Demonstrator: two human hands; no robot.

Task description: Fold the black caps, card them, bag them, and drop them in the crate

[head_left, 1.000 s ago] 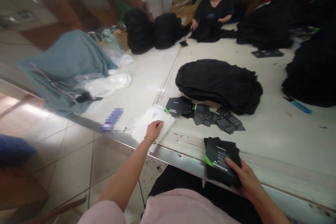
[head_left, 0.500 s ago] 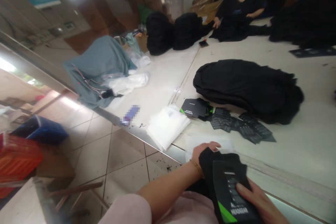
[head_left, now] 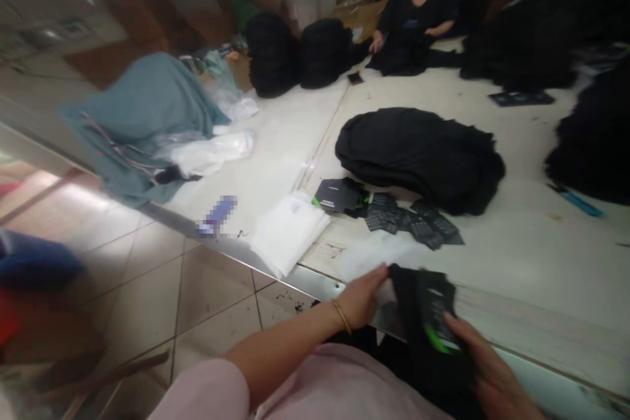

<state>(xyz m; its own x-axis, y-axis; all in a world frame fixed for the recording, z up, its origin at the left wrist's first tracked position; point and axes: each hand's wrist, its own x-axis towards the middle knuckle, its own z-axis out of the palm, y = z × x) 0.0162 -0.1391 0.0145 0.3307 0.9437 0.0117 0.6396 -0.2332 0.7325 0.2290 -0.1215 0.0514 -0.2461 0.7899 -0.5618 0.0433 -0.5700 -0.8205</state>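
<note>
My right hand grips a folded black garment with a black and green card on it, held over the table's front edge. My left hand pinches a thin clear plastic bag at the garment's left side. A stack of white plastic bags lies on the table just left of my hands. Loose black cards and a black and green card lie beyond, in front of a pile of black garments.
A teal cloth heap and clear bags lie far left on the white table. More black garment piles stand at the back and right. A person in black sits at the far end. Tiled floor lies left of the metal table edge.
My left hand left the white bag stack, drew a clear bag toward me and met the garment. My right hand lifted the black garment off the table edge and tilted it.
</note>
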